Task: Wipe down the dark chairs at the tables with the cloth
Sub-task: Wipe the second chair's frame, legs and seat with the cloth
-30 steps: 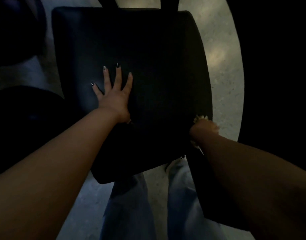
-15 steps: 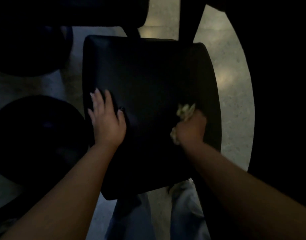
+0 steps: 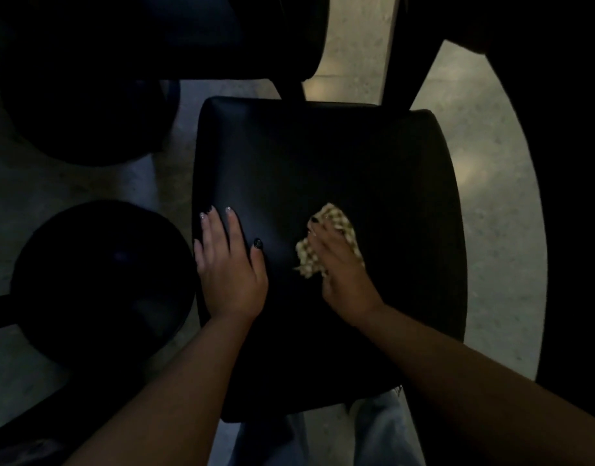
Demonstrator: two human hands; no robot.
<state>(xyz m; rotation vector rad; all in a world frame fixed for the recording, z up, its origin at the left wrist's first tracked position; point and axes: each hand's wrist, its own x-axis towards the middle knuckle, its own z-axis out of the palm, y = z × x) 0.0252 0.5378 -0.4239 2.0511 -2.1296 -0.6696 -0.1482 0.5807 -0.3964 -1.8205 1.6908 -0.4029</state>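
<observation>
Scene: a person leans over a dark padded chair seat in a dim dining room, pale speckled floor showing around it.
Cloth: a checked, cream-coloured rag lies crumpled near the middle of the seat, toward its right half, mostly under the right hand.
Right hand: the right hand presses down on the rag, fingers laid fairly straight and close together over it — whether the thumb tucks under the cloth cannot be told.
Left hand: the left hand rests flat on the seat's left edge, fingers straight and held loosely together, thumb out to the side, apparently steadying the chair.
Nearby: a round dark stool stands just beside the seat on the left; another dark shape sits above it.
Step in hand: likely wiping this seat's cushion, mid-stroke.
Next move: probably carrying the rag on across the far and left parts of the cushion — firm, even pressure, the bracing hand shifting clear of the cloth's path.
</observation>
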